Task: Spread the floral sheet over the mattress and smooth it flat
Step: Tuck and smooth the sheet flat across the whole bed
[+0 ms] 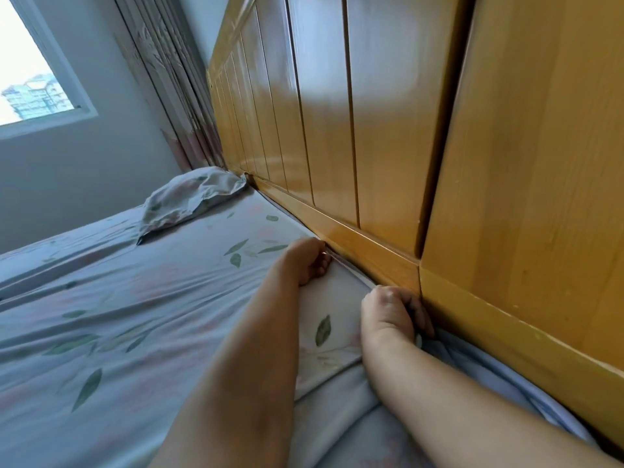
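The floral sheet [135, 298], pale with green leaves and faint pink flowers, covers the mattress with long wrinkles across it. My left hand [304, 261] curls over the sheet's edge where it meets the wooden headboard [371, 130], fingers pinching the fabric at the gap. My right hand [391, 315] grips the same edge lower down, fingertips pushed into the gap beside the headboard. Between my two hands a stretch of the sheet lies taut. Below my right hand the fabric is bunched in folds.
A pillow [189, 197] in a matching floral case lies at the far end of the bed against the headboard. Curtains [175, 96] hang in the corner, and a window [33, 69] sits in the far wall.
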